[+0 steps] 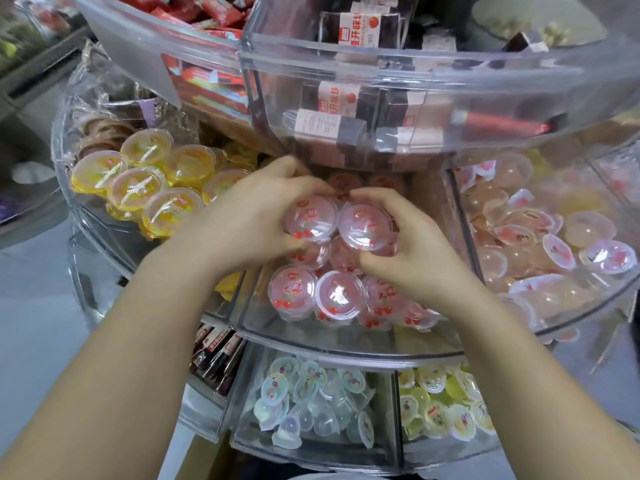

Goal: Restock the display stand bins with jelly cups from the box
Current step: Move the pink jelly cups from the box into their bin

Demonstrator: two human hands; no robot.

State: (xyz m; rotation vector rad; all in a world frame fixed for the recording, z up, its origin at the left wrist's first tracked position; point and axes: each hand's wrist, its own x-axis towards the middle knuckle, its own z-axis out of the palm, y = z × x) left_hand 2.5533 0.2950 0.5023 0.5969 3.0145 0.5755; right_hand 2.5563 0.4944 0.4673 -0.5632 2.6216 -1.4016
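Both my hands reach into the middle bin (346, 337) of a clear acrylic display stand. My left hand (249, 220) wraps a pink cherry jelly cup (310, 216). My right hand (408, 251) wraps another pink jelly cup (363, 226) right beside it. Both cups sit lid-up above a heap of pink jelly cups (332, 299) in that bin. The box is out of view.
Yellow jelly cups (138, 188) fill the bin to the left, pale pink ones (540, 237) the bin to the right. An upper tier (381, 64) of boxed snacks overhangs my hands. A lower tier holds small clear cups (311, 403) and yellow cups (446, 407).
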